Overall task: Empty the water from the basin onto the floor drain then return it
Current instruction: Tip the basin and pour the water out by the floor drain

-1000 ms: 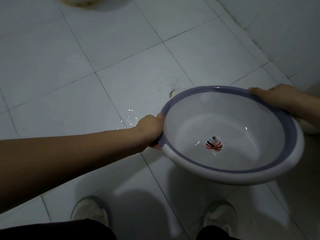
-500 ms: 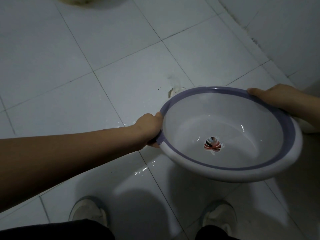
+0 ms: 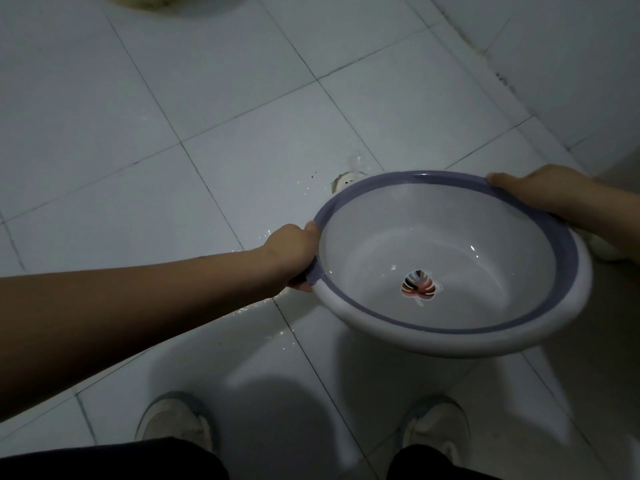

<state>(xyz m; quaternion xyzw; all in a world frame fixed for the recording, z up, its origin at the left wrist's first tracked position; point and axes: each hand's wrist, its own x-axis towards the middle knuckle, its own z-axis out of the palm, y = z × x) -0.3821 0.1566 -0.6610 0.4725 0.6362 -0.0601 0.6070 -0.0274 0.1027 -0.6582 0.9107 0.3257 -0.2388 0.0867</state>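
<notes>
A round white basin (image 3: pixel 485 237) with a purple rim band and a striped leaf picture on its bottom hangs above the tiled floor, tipped slightly away from me. Only a few drops glint inside it. My left hand (image 3: pixel 294 252) grips the near-left rim. My right hand (image 3: pixel 540 190) grips the far-right rim. The floor drain (image 3: pixel 344 180) peeks out just past the basin's far-left edge, mostly hidden behind the rim. Water spots glisten on the tiles around it.
White floor tiles (image 3: pixel 138 133) spread out to the left and ahead, wet near my left hand. A tiled wall (image 3: pixel 571 64) rises at the right. My two shoes (image 3: pixel 176 424) (image 3: pixel 436 424) stand below the basin. A pale fixture base (image 3: pixel 173 0) shows at the top edge.
The basin has stayed in both hands and shifted only slightly. Wet glints on the floor by my left hand have changed place as water spreads.
</notes>
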